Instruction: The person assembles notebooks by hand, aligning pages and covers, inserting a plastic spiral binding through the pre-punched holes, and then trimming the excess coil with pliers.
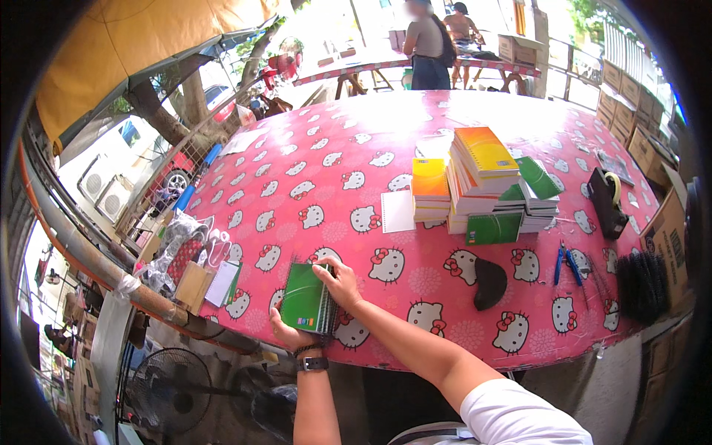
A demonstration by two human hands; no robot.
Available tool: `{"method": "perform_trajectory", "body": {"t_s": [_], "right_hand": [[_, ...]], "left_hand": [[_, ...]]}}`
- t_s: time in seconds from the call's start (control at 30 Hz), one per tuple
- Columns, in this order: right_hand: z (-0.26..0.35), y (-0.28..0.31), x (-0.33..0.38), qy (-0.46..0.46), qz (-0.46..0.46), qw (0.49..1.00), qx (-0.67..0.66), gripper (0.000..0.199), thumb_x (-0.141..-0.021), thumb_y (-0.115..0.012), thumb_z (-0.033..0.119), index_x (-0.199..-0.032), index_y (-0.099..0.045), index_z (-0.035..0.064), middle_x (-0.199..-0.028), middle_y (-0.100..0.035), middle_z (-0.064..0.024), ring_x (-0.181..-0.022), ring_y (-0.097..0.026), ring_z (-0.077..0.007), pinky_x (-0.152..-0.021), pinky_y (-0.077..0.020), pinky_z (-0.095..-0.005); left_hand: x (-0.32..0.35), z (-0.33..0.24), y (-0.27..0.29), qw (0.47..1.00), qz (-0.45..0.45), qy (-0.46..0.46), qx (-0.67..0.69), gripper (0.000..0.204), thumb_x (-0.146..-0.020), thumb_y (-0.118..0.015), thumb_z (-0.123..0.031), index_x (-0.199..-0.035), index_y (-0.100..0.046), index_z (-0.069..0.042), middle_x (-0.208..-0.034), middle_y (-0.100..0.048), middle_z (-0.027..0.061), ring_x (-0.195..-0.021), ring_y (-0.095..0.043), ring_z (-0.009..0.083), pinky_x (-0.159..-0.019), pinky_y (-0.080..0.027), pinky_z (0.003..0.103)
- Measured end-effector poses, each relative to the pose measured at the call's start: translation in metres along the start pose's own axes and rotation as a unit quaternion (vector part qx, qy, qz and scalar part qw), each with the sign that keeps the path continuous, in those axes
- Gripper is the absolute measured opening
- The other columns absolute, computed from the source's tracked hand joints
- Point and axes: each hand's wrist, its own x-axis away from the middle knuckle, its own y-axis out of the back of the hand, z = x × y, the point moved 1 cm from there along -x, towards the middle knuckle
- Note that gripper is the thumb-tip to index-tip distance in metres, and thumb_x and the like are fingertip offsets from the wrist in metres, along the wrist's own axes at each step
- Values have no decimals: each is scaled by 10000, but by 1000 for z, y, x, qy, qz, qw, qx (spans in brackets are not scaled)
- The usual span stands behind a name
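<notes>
Hands (315,308) grip green spiral notebooks (305,298) at pink table's (415,119) near edge.

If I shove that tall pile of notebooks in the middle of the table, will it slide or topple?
Probably topple in part: the notebook pile is stacked unevenly, with the top books skewed and green ones hanging off the side. It looks heavy, so the base would likely drag on the pink tablecloth while the glossy upper covers slip.

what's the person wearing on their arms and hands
Both hands are bare, with no gloves. The left hand has a black wristwatch on its wrist and a dark beaded bracelet just above it; that forearm is bare. The right hand has nothing on its wrist, and a short white sleeve covers the upper arm.
</notes>
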Motion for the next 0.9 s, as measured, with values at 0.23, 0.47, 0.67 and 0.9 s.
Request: {"method": "perform_trajectory", "body": {"t_s": [0.23, 0.47, 0.67, 0.9], "right_hand": [[4, -5, 3, -24, -4, 999, -24, 321, -879, -564, 339, -978, -608, 37, -862, -640, -158, -805, -625, -245, -717, -472, -334], [1, 0, -1, -10, 35, 998, -46, 325, -892, -561, 336, -979, -600, 26, -811, -619, -148, -762, -596, -238, -694, -457, -339], [8, 6, -2, -7, 14, 1000, 21, 405, -880, -564, 404, -1010, -603, 23, -830, -626, -170, -785, -606, -277, -700, -455, -370], [18, 9, 0, -28, 67, 996, 57, 541, -840, -566, 507, -1040, -587, 5, -952, -622, -207, -929, -608, -318, -796, -463, -386]], "left_hand": [[-16, 9, 22, 997, -19, -44, -60, 426, -922, -376, -346, -1055, -572, 9, -1009, -604, 125, -917, -577, 246, -839, -450, 386], [-2, -3, 20, 941, -6, -154, -302, 382, -955, -380, -268, -969, -584, 56, -953, -613, 149, -816, -575, 231, -740, -457, 380], [-17, -7, 26, 981, 70, 16, -180, 468, -933, -408, -404, -1040, -570, 22, -1008, -616, 119, -871, -595, 242, -786, -479, 382], [-4, -2, 3, 999, -14, 43, 7, 531, -931, -330, -485, -1049, -546, -14, -996, -582, 114, -885, -575, 235, -798, -465, 387]]}}
